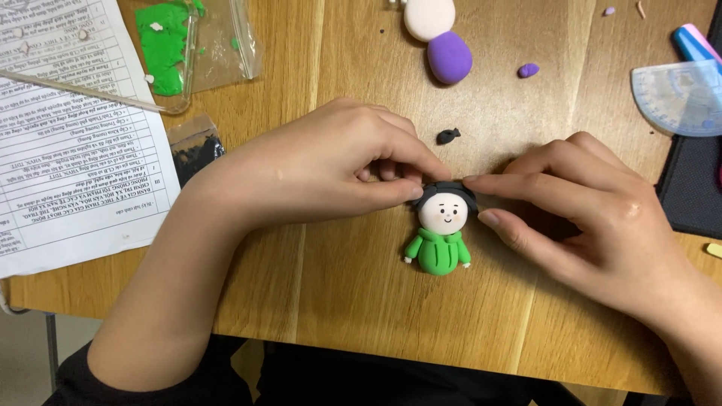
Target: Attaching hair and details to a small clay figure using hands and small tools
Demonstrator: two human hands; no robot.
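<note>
Head view: both hands, left hand [338,165] and right hand [594,203], pinch the black hair [447,188] onto the clay figure [440,229] lying flat between them on the tabletop [361,301], steadying it.

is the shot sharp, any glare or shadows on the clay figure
Head view: sharp and evenly lit; clay figure in focus, no glare on it; soft shadows under left hand and right hand; faint sheen on plastic bag.

Fingertips hid the black hair [447,189] ends; protractor [681,96], printed sheet [68,128], green-clay bag [197,41] were edge-cropped.
</note>
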